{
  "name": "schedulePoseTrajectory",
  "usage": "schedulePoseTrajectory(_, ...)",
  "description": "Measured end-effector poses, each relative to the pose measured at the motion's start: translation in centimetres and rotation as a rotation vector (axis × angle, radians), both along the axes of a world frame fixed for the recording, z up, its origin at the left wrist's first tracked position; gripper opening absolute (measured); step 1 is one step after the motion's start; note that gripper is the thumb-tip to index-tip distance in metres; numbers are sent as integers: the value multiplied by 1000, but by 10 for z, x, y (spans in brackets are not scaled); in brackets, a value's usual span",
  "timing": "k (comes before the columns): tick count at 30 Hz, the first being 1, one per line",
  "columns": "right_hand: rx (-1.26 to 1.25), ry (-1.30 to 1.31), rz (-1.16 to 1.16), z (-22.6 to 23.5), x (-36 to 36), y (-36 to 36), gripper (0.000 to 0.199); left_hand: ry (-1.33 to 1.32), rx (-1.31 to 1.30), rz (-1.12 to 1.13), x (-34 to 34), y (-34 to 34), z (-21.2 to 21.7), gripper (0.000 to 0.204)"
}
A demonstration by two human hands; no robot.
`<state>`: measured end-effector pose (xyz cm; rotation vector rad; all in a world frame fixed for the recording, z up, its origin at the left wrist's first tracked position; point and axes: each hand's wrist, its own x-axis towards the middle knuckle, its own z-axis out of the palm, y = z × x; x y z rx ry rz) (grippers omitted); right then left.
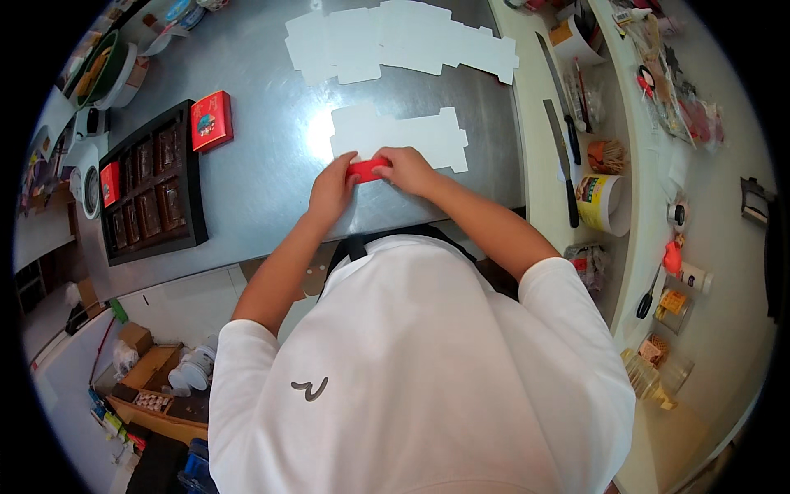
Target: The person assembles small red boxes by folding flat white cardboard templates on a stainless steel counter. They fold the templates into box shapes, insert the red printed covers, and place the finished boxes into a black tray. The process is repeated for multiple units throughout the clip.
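Between my two hands, at the near edge of the steel table, is a small red box point(368, 170). My left hand point(333, 188) grips its left end, and my right hand point(406, 170) has its fingers closed on the right end. Just beyond lies a flat white box blank point(403, 138), with several more white blanks point(395, 41) spread farther back. To the left stands a black tray point(196, 193) with dark brown wrapped blocks in its compartments. One red box point(211, 121) rests at the tray's far right corner, and another red box point(110, 184) sits at its left side.
The steel table point(255, 181) carries bowls point(123, 74) at its far left. Along the right, a shelf holds long knives point(559, 156), a yellow-labelled tub point(605, 202) and scissors point(650, 292). Below the table at left are a wooden drawer unit point(164, 403) and white tubs point(194, 368).
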<state>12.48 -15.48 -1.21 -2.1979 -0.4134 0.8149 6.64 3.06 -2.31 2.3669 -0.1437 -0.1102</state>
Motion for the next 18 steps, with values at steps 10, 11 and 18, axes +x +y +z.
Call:
schedulePoseTrajectory(10, -164, -492, -92, -5, -3, 11, 40, -171, 307, -22, 13, -2, 5, 33)
schedulePoseTrajectory(11, -130, -507, -82, -6, -4, 9, 38, -188, 291, -29, 15, -2, 6, 30)
schedulePoseTrajectory(18, 165, -530, -14, 5, -13, -3, 18, -235, 59, -108, 7, 9, 19, 12)
